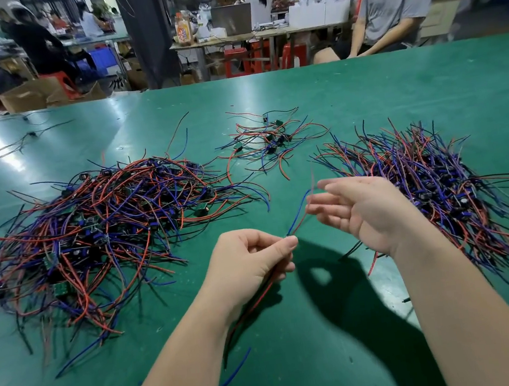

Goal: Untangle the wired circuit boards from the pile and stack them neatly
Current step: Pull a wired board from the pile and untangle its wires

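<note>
A big tangled pile [98,229] of small green circuit boards with red, blue and black wires lies at the left of the green table [362,91]. A flatter, combed-out stack [429,179] lies at the right. A small loose cluster [272,141] sits further back in the middle. My left hand [248,263] pinches one wired piece; its red and blue wires [297,219] rise toward my right hand [363,209], and others trail down past my wrist. The fingers of my right hand are spread, with the wire tips at their ends. The board itself is hidden in my left hand.
A few stray black wires [19,145] lie at the far left of the table. A person in a grey shirt [393,2] sits behind the far edge at the right. Other benches, red stools and cardboard boxes stand beyond the table.
</note>
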Available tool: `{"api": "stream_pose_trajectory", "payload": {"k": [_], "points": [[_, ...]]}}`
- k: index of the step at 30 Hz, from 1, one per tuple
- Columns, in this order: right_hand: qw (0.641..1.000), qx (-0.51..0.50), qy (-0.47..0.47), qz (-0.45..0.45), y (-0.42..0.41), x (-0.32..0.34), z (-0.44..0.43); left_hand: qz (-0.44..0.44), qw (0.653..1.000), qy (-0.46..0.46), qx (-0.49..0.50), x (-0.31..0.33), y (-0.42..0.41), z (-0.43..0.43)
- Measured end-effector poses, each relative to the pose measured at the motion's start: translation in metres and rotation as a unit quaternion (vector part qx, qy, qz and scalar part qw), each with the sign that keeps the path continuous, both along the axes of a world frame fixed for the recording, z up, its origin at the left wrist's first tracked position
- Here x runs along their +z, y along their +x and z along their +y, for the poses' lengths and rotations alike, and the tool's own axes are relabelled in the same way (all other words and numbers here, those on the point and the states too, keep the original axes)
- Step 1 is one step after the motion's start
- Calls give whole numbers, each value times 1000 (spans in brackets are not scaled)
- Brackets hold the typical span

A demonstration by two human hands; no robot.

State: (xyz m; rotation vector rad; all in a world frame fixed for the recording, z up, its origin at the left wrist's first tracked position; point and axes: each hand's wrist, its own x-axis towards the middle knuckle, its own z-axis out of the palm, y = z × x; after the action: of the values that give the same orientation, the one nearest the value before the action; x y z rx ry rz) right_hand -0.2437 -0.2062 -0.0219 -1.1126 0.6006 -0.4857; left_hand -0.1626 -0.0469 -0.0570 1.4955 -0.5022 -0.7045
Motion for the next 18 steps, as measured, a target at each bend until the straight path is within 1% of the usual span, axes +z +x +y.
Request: {"api": "stream_pose_trajectory", "payload": {"k": [2,5,6,8,11,15,18], "points": [[998,53,-20,33,1,-3,9,-2,1000,0,0,0,-1,0],[983,127,-74,112,6,-9,25,-17,1000,8,0,-2,-2,-2],[979,140,-85,123,7,-10,29,-24,1000,9,3,-3,-2,-2],[979,142,-92,116,9,-11,34,-38,999,17,7,-5,-1,-3],[987,100,-92,81,8,-8,30,-43,998,39,-9,-5,0,-1],[997,-7,-69,17,4,-1,10,-12,998,46,-44,-5,-1,-1],[995,-77,-50,-30,1,-1,0,5,997,42,-59,-4,-2,-1]]}}
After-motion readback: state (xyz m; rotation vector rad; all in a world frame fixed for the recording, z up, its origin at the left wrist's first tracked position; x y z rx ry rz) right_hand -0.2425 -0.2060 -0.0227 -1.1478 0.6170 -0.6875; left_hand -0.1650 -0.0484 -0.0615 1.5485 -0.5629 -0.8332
